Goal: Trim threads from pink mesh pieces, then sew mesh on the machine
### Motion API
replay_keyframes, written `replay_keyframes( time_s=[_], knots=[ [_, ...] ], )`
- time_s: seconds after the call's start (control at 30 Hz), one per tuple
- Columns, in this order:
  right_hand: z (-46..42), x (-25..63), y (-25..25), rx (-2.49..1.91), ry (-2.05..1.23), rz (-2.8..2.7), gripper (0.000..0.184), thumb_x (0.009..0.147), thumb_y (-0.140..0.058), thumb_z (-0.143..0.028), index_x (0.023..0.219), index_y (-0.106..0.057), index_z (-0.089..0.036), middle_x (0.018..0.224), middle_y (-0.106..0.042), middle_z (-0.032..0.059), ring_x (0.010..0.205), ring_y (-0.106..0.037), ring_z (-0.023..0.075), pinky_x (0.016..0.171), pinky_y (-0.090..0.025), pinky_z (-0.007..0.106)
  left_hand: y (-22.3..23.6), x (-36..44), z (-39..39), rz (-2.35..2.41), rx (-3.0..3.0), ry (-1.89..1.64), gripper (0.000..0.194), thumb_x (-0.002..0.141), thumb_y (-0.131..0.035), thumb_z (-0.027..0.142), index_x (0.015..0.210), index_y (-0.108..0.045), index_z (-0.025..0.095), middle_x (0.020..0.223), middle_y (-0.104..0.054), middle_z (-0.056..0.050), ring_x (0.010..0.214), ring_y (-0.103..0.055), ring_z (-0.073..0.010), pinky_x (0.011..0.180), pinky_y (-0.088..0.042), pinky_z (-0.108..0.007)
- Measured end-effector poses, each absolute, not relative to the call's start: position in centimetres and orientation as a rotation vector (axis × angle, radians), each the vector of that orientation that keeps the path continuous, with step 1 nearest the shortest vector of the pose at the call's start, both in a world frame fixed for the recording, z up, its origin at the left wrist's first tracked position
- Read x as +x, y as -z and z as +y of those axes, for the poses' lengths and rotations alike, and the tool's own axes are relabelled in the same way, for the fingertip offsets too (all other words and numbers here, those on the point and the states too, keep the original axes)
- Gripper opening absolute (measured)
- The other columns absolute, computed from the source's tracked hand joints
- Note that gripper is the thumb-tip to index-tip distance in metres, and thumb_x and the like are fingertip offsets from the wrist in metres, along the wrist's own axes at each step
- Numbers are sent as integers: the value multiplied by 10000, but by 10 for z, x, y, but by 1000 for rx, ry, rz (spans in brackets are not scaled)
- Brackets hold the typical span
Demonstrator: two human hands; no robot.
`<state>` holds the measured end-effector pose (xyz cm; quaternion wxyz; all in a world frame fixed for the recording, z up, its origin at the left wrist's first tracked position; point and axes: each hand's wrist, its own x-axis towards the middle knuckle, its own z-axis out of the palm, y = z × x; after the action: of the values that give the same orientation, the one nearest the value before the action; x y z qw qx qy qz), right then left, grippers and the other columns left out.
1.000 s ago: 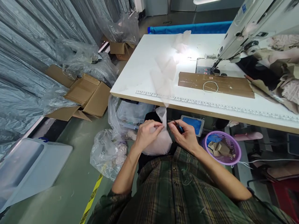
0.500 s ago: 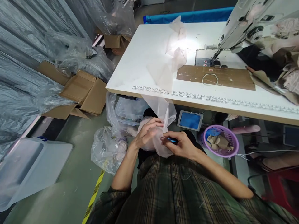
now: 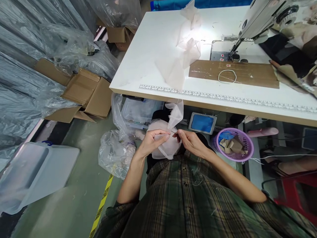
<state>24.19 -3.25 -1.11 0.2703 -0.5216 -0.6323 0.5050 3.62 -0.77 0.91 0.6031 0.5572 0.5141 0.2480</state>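
My left hand (image 3: 155, 141) is closed in a pinch on pale, sheer fabric (image 3: 162, 127) gathered over my lap. Close beside it, my right hand (image 3: 191, 141) is closed around small thread snips (image 3: 173, 132). Only a thin dark tip of them shows, pointing toward the left fingertips; their handle is hidden by the fingers. A loose end of the fabric stands up above both hands, just below the table edge. More of the same sheer fabric (image 3: 173, 71) lies across the white sewing table (image 3: 138, 59) in a long crumpled strip.
A sewing machine (image 3: 260, 19) stands at the table's right, behind a brown taped strip (image 3: 255, 76) with a white loop on it. Below are a purple basket (image 3: 249, 145) of scraps, a blue-topped pedal-like panel (image 3: 202, 123), plastic bags (image 3: 115, 152) and an open carton (image 3: 97, 97).
My hands have risen slightly and the right has turned, hiding the blue handle seen earlier. The fabric that hung from the table edge is now bunched nearer my fingers. The view has tilted down.
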Motion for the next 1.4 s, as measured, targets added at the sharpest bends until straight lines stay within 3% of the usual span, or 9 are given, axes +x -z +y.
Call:
replay_keyframes(
  time_s=[0.3, 0.47, 0.77, 0.87, 1.0, 1.2, 1.3, 1.4],
  knots=[
    [-17, 227, 16, -1426, -1227, -1774, 511, 1000, -332, -525, 736, -606, -183, 625, -570, -2, 559, -496, 129, 569, -329, 247, -9, 36, -7, 1148, 1333, -624, 209, 840, -676, 355, 879, -760, 168, 957, -759, -76, 976, -691, -227, 929, -518, -341],
    [-22, 231, 16, -1415, -1322, -1752, 508, 1002, -313, -541, 853, -635, -177, 635, -570, -6, 546, -487, 126, 540, -307, 246, -10, 36, -6, 1164, 1319, -616, 212, 842, -665, 362, 864, -756, 172, 934, -757, -69, 933, -691, -223, 890, -526, -337],
    [-16, 228, 14, -1432, -1068, -2037, 483, 997, -315, -499, 723, -573, -198, 576, -515, 0, 503, -423, 130, 531, -241, 269, -4, 34, -3, 1147, 1332, -551, 215, 819, -659, 345, 774, -731, 148, 780, -717, -32, 739, -645, -165, 706, -499, -261],
    [-17, 228, 17, -1456, -1109, -1926, 434, 987, -349, -490, 750, -571, -201, 614, -516, -3, 540, -439, 132, 547, -283, 259, -6, 37, -4, 1135, 1320, -577, 214, 824, -659, 342, 811, -742, 145, 845, -731, -45, 797, -659, -179, 758, -508, -275],
    [-28, 231, 17, -1261, -1410, -1690, 342, 926, -514, -518, 979, -592, -189, 751, -557, -9, 625, -451, 119, 585, -370, 231, -11, 38, -6, 1129, 1327, -568, 249, 845, -642, 381, 835, -734, 150, 867, -728, -55, 814, -664, -185, 757, -515, -277],
    [-51, 241, 24, -1101, -1840, -1540, 398, 895, -565, -534, 783, -601, -154, 640, -460, -34, 569, -401, 96, 516, -346, 209, -21, -1, -10, 902, 1419, -241, 323, 787, -704, 411, 990, -700, 160, 612, -609, 18, 542, -551, -117, 518, -430, -215],
    [-51, 241, 37, -1152, -1795, -1539, 385, 913, -539, -514, 773, -584, -158, 651, -469, -29, 580, -411, 100, 531, -354, 213, -15, -20, -8, 934, 1408, -208, 386, 781, -713, 411, 1070, -666, 159, 646, -612, 19, 550, -556, -121, 520, -430, -217],
    [-41, 236, 52, -1374, -1481, -1588, 326, 921, -511, -465, 793, -583, -173, 673, -531, -12, 613, -468, 126, 569, -372, 232, 4, -22, 0, 1199, 1526, -421, 412, 772, -722, 414, 1104, -657, 179, 772, -650, -19, 708, -623, -166, 643, -501, -260]
  ],
)
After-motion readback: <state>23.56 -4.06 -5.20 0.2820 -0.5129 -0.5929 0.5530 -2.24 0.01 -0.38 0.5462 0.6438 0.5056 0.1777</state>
